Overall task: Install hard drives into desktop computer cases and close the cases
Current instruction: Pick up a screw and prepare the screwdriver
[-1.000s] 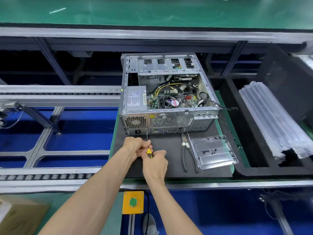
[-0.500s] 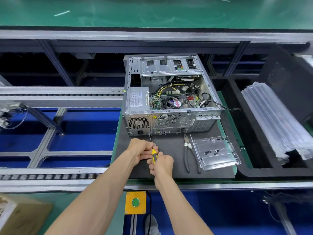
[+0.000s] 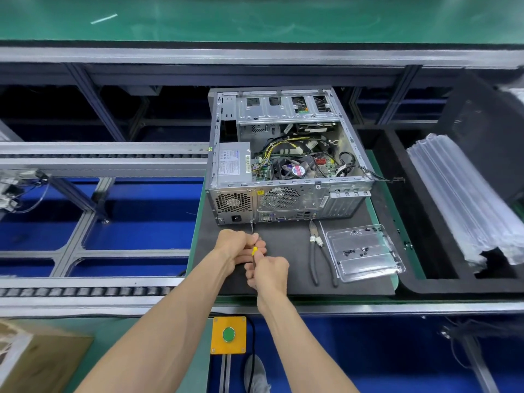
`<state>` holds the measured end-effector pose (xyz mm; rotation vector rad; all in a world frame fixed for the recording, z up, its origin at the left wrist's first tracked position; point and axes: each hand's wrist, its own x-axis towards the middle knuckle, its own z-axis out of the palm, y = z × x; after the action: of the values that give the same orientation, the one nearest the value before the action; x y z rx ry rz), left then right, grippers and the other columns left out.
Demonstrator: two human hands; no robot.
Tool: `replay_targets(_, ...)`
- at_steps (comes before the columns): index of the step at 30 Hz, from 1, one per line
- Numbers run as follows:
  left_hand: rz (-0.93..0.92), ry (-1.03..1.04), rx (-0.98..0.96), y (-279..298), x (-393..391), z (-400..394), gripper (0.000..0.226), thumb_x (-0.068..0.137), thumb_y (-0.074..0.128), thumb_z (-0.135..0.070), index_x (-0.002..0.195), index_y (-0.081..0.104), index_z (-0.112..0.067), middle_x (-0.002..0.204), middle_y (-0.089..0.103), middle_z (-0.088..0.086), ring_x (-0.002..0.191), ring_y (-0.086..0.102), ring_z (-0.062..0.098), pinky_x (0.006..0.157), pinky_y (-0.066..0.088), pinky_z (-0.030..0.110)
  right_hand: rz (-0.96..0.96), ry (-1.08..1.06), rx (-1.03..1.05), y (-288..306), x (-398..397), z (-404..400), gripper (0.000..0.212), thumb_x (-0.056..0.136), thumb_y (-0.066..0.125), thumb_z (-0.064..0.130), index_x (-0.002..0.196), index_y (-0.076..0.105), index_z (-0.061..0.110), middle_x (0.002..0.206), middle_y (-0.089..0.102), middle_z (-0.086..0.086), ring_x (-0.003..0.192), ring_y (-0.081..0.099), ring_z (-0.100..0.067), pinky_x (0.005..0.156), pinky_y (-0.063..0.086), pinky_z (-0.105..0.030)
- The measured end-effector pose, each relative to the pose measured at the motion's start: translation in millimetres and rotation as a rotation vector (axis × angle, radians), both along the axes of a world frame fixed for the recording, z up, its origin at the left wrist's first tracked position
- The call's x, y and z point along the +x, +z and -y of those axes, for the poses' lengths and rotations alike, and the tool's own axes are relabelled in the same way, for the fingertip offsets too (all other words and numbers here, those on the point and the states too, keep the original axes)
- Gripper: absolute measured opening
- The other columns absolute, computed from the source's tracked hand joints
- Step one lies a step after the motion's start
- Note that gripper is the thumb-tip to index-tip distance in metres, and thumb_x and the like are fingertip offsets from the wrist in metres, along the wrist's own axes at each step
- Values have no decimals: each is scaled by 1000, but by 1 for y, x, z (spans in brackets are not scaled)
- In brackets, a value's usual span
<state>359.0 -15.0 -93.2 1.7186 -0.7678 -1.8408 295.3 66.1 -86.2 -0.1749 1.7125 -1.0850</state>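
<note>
Open grey steel desktop case (image 3: 286, 168): judged heavy, rigid, sharp-edged; grip by frame. Left hand (image 3: 236, 246), right hand (image 3: 269, 272) pinching yellow-handled screwdriver (image 3: 254, 251).

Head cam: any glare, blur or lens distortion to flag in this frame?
Head view: wide-angle bowing bends the conveyor rails toward the edges; glare streaks on the green surface up top; cardboard box at lower left is smeared and soft; computer case, both hands and screwdriver are sharp and evenly lit.
</note>
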Motion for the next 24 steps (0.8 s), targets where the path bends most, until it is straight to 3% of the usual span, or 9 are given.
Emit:
replay_targets(2,23,-21,-5,0,0,0,7,93,66,-3,89,69,2,75,75,15,64,74,25,54,59,31,218,-65,-5,2,-2,2,28,102,56,22,89,64,-1,57,62,-8,45,49,-15,38,32,-24)
replay_targets(4,35,-4,-3,1,-2,1,9,91,69,-2,84,68,3,69,73,14,57,71,25,48,58,32,171,15,10,4,-6,3,33,104,52,28,94,64,-1,62,65,-10,46,52,-17,39,33,-25)
replay_targets(8,38,21,21,4,-4,3,16,88,74,-2,75,67,3,60,71,11,45,66,19,38,50,25,-765,501,98,5,-4,-3,24,101,50,30,106,58,8,101,68,-13,88,67,-29,62,43,-33)
replay_targets(11,60,15,13,3,-5,3,16,86,78,-5,75,67,3,62,71,11,46,65,18,41,52,25,-1014,647,66,4,5,-8,22,103,47,26,115,52,9,109,66,-12,99,66,-31,67,46,-35)
replay_targets(15,3,18,22,2,-4,1,12,89,73,-3,81,68,4,66,73,13,52,70,20,41,52,25,-704,422,95,2,3,-2,22,101,51,25,109,61,7,107,67,-13,97,65,-29,74,50,-35)
replay_targets(17,-4,8,20,2,-3,-2,10,94,66,-3,86,69,3,73,74,15,58,72,22,43,53,25,-270,169,83,2,5,4,25,103,51,27,100,62,5,91,68,-12,75,65,-23,61,53,-35)
replay_targets(20,-17,25,17,1,0,-3,11,95,61,1,86,67,4,71,73,15,57,72,21,37,41,20,312,-65,43,6,7,8,30,105,48,26,92,58,1,62,55,-8,42,44,-12,36,27,-23)
replay_targets(22,-16,34,26,2,0,-1,11,92,65,2,82,66,4,66,72,14,53,71,21,35,43,21,241,14,35,6,5,8,34,106,45,29,93,58,1,63,58,-9,43,49,-16,37,33,-25)
replay_targets(24,-22,42,42,3,-1,1,12,89,69,4,78,66,5,63,71,14,51,70,22,39,52,27,-224,242,79,6,2,6,36,105,43,33,101,61,2,85,68,-14,71,67,-29,55,47,-35)
